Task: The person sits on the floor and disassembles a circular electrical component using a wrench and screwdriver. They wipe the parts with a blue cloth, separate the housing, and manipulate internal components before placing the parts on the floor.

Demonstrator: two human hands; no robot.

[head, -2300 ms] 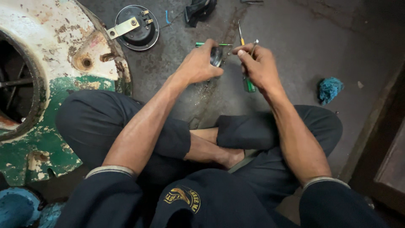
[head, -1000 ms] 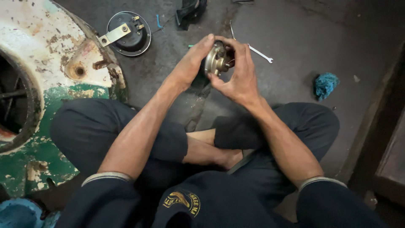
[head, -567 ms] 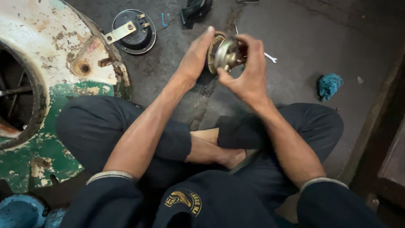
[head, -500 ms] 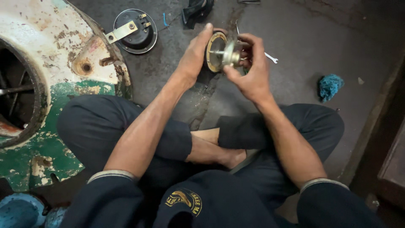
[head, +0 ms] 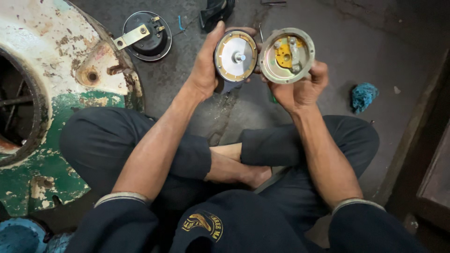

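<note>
I've just split the round unit: my left hand (head: 206, 70) grips the silver diaphragm disc (head: 236, 56), my right hand (head: 300, 89) the brass-rimmed metal housing (head: 287, 55), side by side above the floor.

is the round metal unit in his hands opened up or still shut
Opened: the left hand holds the disc half, the right hand the housing half, yellow insides showing.

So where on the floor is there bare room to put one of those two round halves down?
Bare concrete lies right of the right hand, between it and the blue rag, and above the rag. A smaller patch sits between the left hand and the round black part. It is crowded at the top edge, with dark parts and tools, and on the left by the rusty white-green casing.
</note>
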